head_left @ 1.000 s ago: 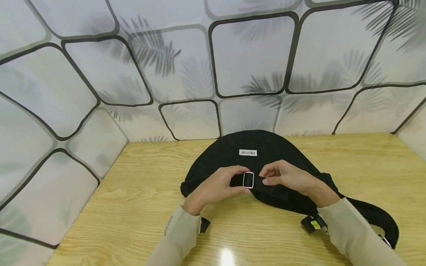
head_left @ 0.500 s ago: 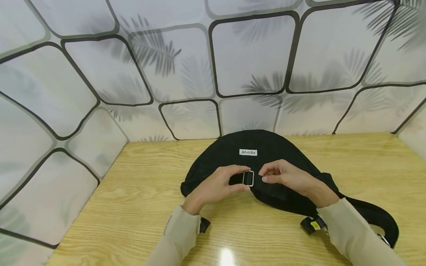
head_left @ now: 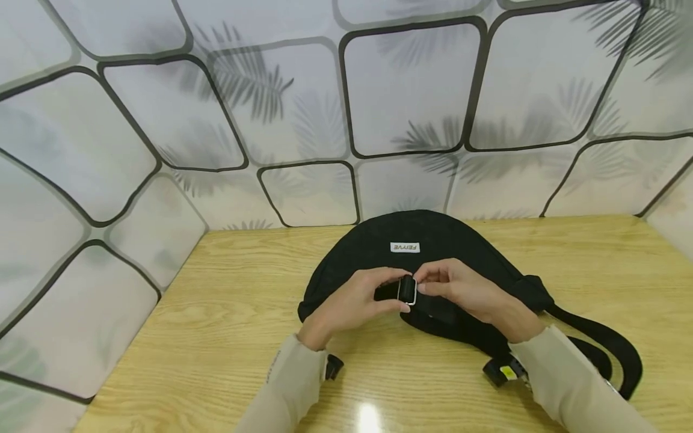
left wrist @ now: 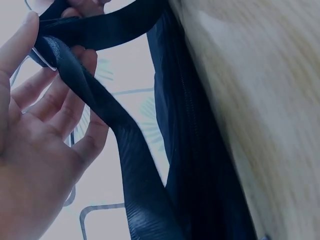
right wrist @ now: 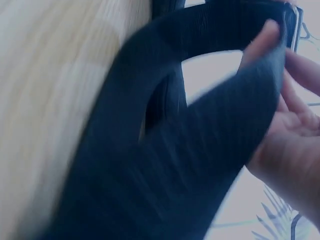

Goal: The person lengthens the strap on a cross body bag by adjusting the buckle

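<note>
A black half-moon waist bag (head_left: 346, 258) with a white label lies in the middle of the table in the head view. In front of it my left hand (head_left: 346, 304) pinches a silver-framed strap slider (head_left: 408, 290) between thumb and fingers. Black webbing runs through the slider; in the left wrist view the strap (left wrist: 137, 165) hangs down past the palm. My right hand (head_left: 471, 291) meets the slider's right side and pinches the webbing there. The right wrist view shows the strap (right wrist: 200, 145) looping away from those fingertips, partly hiding the hand.
The wooden table (head_left: 233, 288) meets a patterned fabric wall (head_left: 411, 90) at the back and left. A loop of strap (head_left: 622, 343) lies to the right beside the right sleeve. A dark device with a yellow mark (head_left: 503, 371) shows at the right wrist.
My right hand has moved slightly left, up to the slider, which has turned a little. The strap loop at the right has shifted left and spread apart. The left hand holds nearly still.
</note>
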Available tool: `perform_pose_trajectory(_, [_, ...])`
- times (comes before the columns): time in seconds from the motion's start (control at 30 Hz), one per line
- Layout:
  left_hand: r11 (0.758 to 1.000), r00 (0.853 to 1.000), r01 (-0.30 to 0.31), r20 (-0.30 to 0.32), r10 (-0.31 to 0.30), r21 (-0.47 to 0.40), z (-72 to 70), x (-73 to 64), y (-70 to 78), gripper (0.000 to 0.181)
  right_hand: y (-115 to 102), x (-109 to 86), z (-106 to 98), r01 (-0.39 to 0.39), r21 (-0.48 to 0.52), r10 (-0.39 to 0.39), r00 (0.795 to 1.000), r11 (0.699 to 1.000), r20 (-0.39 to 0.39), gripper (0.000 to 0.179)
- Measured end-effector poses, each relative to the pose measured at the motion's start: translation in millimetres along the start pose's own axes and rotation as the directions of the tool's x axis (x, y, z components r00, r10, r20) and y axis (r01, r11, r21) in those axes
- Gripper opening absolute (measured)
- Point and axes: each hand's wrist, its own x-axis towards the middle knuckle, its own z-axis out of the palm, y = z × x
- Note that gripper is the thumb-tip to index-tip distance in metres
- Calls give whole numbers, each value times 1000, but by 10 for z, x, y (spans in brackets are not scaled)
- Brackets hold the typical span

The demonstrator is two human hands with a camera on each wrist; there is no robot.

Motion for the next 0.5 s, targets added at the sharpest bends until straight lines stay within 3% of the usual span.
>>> perform_pose_trajectory(0.1, [1000, 1000, 10, 1, -10, -1, -30, -2, 14, 47, -14, -15, -43, -21, -38, 23, 999, 999, 41, 13])
perform_pose_trajectory(0.27, [999, 998, 53, -15, -53, -9, -58, -16, 34, 49, -36, -34, -100, -58, -186, 69, 996, 981, 53, 15])
perform_pose_trajectory(0.5, [998, 998, 67, -10, -67, -8, -53, -19, 26, 52, 10, -16, -110, -26, -125, 39, 994, 992, 106, 16])
